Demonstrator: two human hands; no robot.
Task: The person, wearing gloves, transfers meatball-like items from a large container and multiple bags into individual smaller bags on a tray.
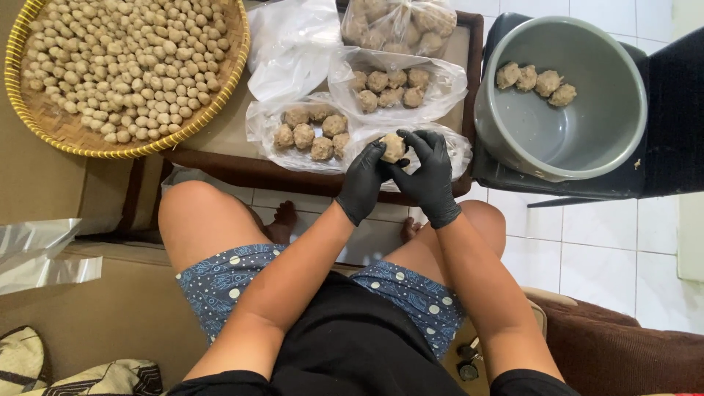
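Filled bags (312, 132) crowd table ahead; grey bowl (565, 132) right; open tile floor (587, 249) below bowl.

Gloved hands: two, left hand (364, 181), right hand (429, 176), one meatball (394, 147) between. Grey basin (587, 139): four meatballs. Woven tray (73, 136): too many to count. Plastic bags with meatballs: four.

Home setting, food prep done seated in living area. White tiled floor (587, 249) below hands, bare feet on it. Low wooden bench (220, 158) just ahead of hands, carrying woven tray (44, 125) heaped with small meatballs and plastic bags (293, 44) of bigger ones. Grey basin (565, 132) on dark chair right of hands. Upholstered brown seat (623, 345) near right elbow, cushions lower left.
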